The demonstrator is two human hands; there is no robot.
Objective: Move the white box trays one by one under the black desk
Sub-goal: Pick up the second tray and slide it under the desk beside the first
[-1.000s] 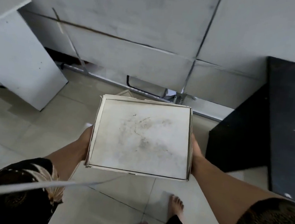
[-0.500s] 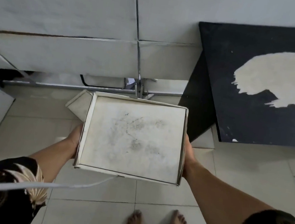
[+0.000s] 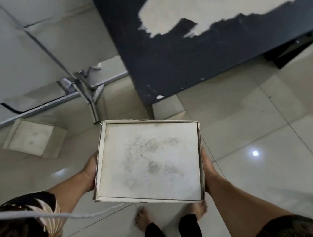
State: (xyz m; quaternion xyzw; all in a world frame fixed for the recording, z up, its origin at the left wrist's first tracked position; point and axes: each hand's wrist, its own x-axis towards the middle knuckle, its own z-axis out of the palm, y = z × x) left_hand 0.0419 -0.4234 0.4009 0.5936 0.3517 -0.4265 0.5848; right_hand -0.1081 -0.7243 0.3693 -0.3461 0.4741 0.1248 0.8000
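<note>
Bare feet (image 3: 143, 219) stand on the tiled floor (image 3: 267, 131). Above them, a smudged white box tray (image 3: 151, 160) is held level in the air, the left hand (image 3: 89, 171) clasping its left wall and the right hand (image 3: 207, 171) its right wall. Beyond lies another white tray (image 3: 29, 137) on the floor, then the black desk (image 3: 168, 57) with worn pale patches.

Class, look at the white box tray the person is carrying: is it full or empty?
Empty. The white box tray, held by the left hand and right hand, shows only smudges.
</note>
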